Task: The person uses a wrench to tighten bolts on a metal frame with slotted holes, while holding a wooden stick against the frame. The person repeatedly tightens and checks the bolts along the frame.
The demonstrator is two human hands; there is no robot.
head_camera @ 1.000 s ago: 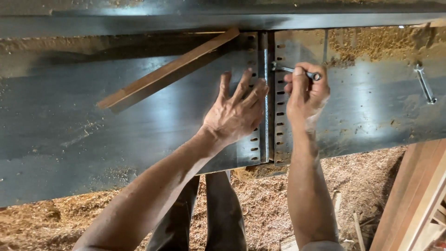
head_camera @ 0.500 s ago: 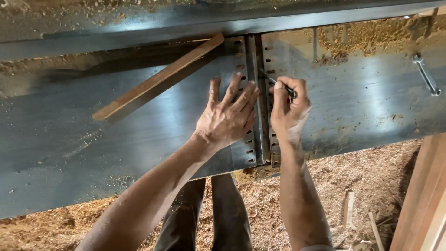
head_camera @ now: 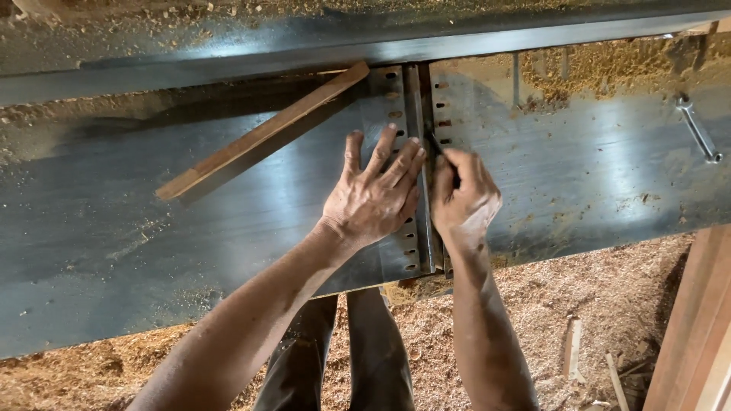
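Note:
My left hand (head_camera: 375, 196) lies flat, fingers spread, on the shiny steel machine table (head_camera: 152, 228), just left of the slotted gap (head_camera: 421, 152) between the two table halves. My right hand (head_camera: 464, 199) is fisted right beside it over the gap, gripping a small dark tool (head_camera: 440, 151) whose tip points into the slot. Most of the tool is hidden in the fist.
A wooden strip (head_camera: 263, 137) lies diagonally on the table to the left. A metal wrench (head_camera: 697, 129) rests on the table at the far right. Sawdust (head_camera: 594, 289) covers the floor and the table's back edge. Wooden boards (head_camera: 697, 327) lean at the lower right.
My right hand has moved left and down along the gap, turning the tool so it points into the slot. My left hand has stayed pressed flat on the table.

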